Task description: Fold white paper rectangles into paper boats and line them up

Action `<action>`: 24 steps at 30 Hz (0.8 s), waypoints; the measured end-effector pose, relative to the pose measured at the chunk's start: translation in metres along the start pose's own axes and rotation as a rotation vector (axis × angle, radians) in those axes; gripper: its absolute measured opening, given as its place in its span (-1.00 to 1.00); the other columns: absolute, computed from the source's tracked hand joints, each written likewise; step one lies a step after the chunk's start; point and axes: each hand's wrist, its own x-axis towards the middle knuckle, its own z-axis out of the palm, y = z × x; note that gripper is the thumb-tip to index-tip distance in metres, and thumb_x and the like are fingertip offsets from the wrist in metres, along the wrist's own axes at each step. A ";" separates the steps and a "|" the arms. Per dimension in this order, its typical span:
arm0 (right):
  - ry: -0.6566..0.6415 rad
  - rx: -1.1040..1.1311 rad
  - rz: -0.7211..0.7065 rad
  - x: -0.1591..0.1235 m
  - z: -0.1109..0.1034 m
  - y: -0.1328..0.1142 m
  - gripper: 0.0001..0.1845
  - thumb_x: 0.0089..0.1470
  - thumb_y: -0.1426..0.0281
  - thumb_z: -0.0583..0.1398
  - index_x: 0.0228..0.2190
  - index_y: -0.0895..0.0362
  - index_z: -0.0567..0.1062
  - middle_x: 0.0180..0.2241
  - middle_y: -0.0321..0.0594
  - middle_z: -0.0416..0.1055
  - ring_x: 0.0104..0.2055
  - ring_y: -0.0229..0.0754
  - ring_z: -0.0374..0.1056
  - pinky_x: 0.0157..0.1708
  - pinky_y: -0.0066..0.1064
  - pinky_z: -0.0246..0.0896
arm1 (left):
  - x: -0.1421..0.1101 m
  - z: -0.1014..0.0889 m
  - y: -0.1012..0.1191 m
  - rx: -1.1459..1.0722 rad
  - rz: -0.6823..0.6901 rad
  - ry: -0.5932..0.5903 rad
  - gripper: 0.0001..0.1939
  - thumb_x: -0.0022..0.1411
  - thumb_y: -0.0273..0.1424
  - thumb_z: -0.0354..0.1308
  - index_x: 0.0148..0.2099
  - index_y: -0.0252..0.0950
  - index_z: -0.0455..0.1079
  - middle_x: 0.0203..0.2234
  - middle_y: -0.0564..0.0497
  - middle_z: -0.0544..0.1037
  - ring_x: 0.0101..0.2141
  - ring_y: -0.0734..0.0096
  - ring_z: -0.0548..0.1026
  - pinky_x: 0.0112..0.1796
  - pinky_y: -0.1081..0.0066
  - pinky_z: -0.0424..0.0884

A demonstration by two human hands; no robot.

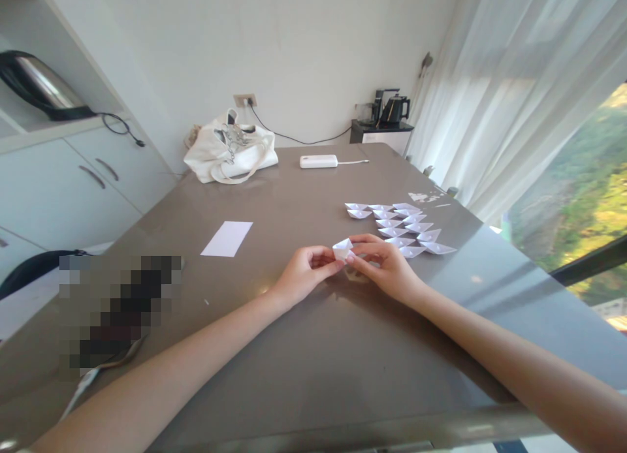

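A small folded piece of white paper (342, 249) is held between both hands above the grey-brown table (294, 368). My left hand (307, 270) pinches its left side between thumb and fingers. On the other side, my right hand (385, 262) grips the paper with its thumb in front and fingers behind. Just beyond the right hand, several white paper boats (392, 232) lie in rows on the table. A flat sheet of white paper (227, 239) rests to the left of my hands.
A white bag (230, 149) and a white power bank (318, 161) with a short cable are at the table's far side. Paper scraps (425, 197) lie near the right edge. A pixelated dark object (130, 312) is at the left. A curtain (455, 100) hangs at the right.
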 end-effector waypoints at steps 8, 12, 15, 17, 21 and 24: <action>-0.035 0.076 0.036 0.002 -0.001 0.002 -0.73 0.06 0.19 0.21 -0.35 0.10 0.62 -0.10 -0.10 0.40 -0.11 -0.10 0.39 -0.21 -0.35 0.35 | 0.001 -0.003 0.000 -0.125 0.001 -0.029 -0.69 0.02 -0.28 0.32 -0.21 -0.36 0.50 -0.27 -0.06 0.59 -0.27 0.40 0.51 -0.19 0.44 0.38; -0.041 0.019 -0.005 0.003 -0.003 0.004 -0.73 0.06 0.18 0.21 -0.36 0.10 0.61 -0.10 -0.09 0.40 -0.10 -0.07 0.39 -0.22 -0.32 0.36 | 0.001 -0.005 0.002 -0.064 0.048 -0.051 -0.69 0.11 -0.18 0.22 -0.26 -0.35 0.51 -0.35 -0.04 0.58 -0.32 0.40 0.50 -0.25 0.45 0.39; -0.087 -0.059 -0.061 0.003 -0.004 0.002 -0.75 0.08 0.20 0.19 -0.41 0.08 0.61 -0.13 -0.10 0.43 -0.02 -0.02 0.34 -0.17 -0.29 0.34 | 0.000 -0.006 0.004 0.112 0.129 -0.045 -0.65 0.17 -0.14 0.14 -0.32 -0.35 0.51 -0.42 -0.03 0.57 -0.35 0.36 0.49 -0.28 0.43 0.39; -0.099 -0.094 -0.079 0.003 -0.005 0.000 -0.75 0.09 0.22 0.18 -0.43 0.07 0.60 -0.13 -0.10 0.43 0.00 -0.02 0.33 -0.16 -0.28 0.33 | 0.000 -0.007 0.004 0.207 0.184 -0.021 -0.67 0.18 -0.16 0.14 -0.30 -0.34 0.53 -0.41 -0.03 0.58 -0.35 0.34 0.49 -0.28 0.43 0.38; -0.093 -0.115 -0.068 0.002 -0.004 -0.002 -0.75 0.10 0.22 0.17 -0.41 0.08 0.60 -0.13 -0.10 0.43 -0.10 -0.06 0.38 -0.21 -0.31 0.34 | 0.000 -0.008 0.003 0.245 0.214 0.030 -0.70 0.18 -0.19 0.14 -0.29 -0.32 0.55 -0.39 -0.03 0.61 -0.31 0.28 0.52 -0.24 0.40 0.38; -0.102 -0.079 -0.029 0.001 -0.003 -0.003 -0.72 0.11 0.20 0.16 -0.35 0.10 0.60 -0.15 -0.10 0.42 -0.24 -0.16 0.41 -0.31 -0.38 0.35 | 0.000 -0.007 0.002 0.237 0.188 0.031 -0.69 0.20 -0.20 0.11 -0.32 -0.33 0.55 -0.42 -0.02 0.61 -0.33 0.29 0.52 -0.25 0.39 0.40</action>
